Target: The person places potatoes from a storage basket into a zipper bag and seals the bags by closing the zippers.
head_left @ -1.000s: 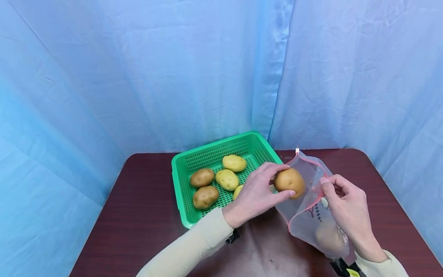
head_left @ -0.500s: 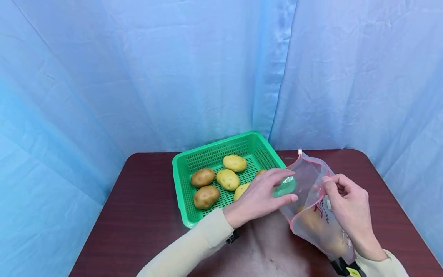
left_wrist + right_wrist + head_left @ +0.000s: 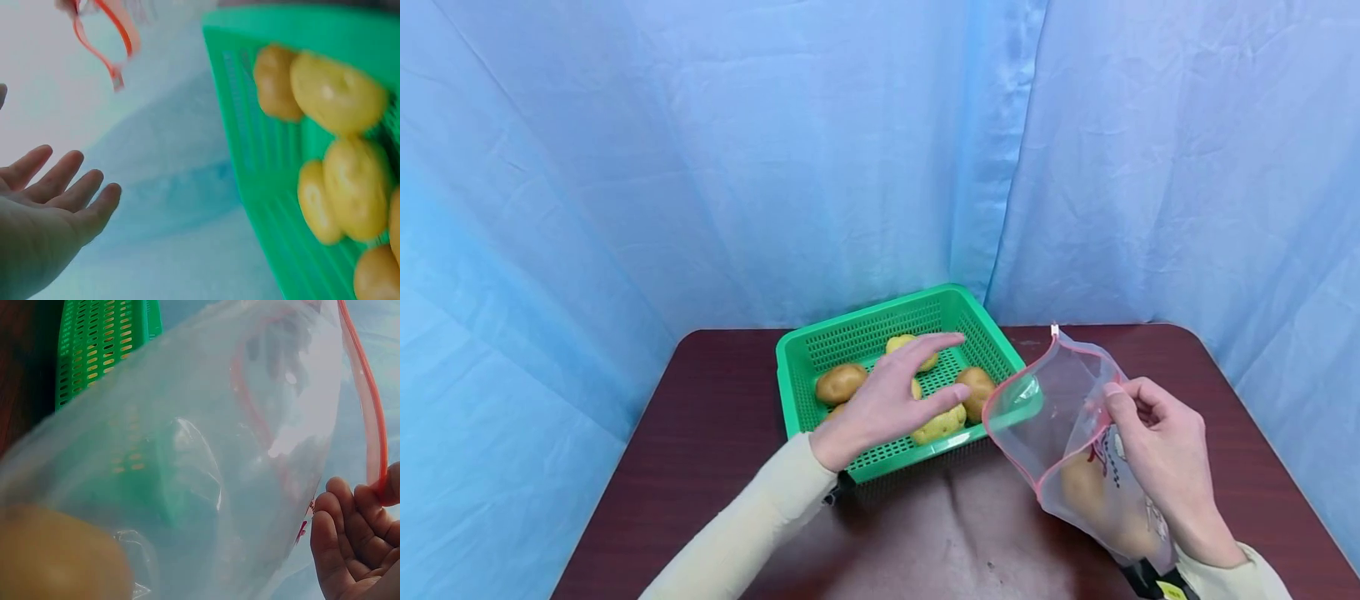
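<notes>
My left hand hovers over the green basket with its fingers spread and nothing held. In the left wrist view that hand shows loose, slightly bent fingers beside the basket. Brown potatoes and yellow potatoes lie in the basket, some hidden behind the hand. My right hand pinches the pink zip edge of a clear zip bag, whose mouth gapes toward the basket. Inside the bag, low down, sit brown potatoes; one potato looms large in the right wrist view.
A dark red-brown table lies under everything. Blue curtains hang behind and at both sides. The bag's near-left rim overlaps the basket's right corner in the head view.
A brown potato left my left hand and dropped into the bag. That hand then moved left, away from the bag mouth and over the basket. The right hand keeps its hold, barely shifted.
</notes>
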`<state>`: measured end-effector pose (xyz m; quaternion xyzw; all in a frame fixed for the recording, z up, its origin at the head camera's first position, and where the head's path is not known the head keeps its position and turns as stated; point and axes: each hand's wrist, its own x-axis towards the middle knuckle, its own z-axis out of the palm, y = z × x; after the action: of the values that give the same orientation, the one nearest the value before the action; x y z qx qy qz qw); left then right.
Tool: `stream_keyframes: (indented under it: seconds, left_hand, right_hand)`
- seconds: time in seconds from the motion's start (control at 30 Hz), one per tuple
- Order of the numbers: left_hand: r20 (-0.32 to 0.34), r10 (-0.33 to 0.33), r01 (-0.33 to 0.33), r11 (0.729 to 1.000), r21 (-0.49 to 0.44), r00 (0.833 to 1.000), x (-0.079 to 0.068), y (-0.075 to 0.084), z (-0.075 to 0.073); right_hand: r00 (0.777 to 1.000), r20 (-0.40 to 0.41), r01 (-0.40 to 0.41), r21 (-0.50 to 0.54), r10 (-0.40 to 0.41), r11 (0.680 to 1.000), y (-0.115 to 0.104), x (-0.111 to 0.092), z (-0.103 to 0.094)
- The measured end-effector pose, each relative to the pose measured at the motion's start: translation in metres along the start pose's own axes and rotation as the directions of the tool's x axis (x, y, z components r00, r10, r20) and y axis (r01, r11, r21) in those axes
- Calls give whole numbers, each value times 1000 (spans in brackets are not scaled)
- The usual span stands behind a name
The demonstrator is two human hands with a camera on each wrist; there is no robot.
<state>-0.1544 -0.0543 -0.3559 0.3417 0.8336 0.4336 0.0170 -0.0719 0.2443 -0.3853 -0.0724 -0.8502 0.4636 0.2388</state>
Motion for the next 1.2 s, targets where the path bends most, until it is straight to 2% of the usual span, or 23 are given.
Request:
stream_keyframes:
  seconds: [0.13,0.33,0.6,0.8,1.0,1.2]
  left_hand:
    - [30,-55,54,998,36,998,-4,-13,-17]
    - [53,-86,81,993,83,995,-2,-26,-35]
    - [117,-56,39,988,147,992,13,-48,-50]
    - [226,-43,6,987,161,973,28,-65,-51]
    - [346,-17,-39,987,155,938,44,-80,-44]
    - [408,-64,-27,977,212,911,57,-90,-31]
  right_hand:
    - [1000,-1,-4,-9,4,1000,2,0,-1]
    - [1000,-7,-12,-18,12,1000,3,-1,-4]
    - [1000,2,-24,-19,24,1000,4,-3,-5]
    - [999,4,-34,-20,34,999,2,-5,-5]
    - [999,1,-49,-17,49,999,2,-7,-6]
    - [999,0,-43,-22,43,999,2,-9,-6]
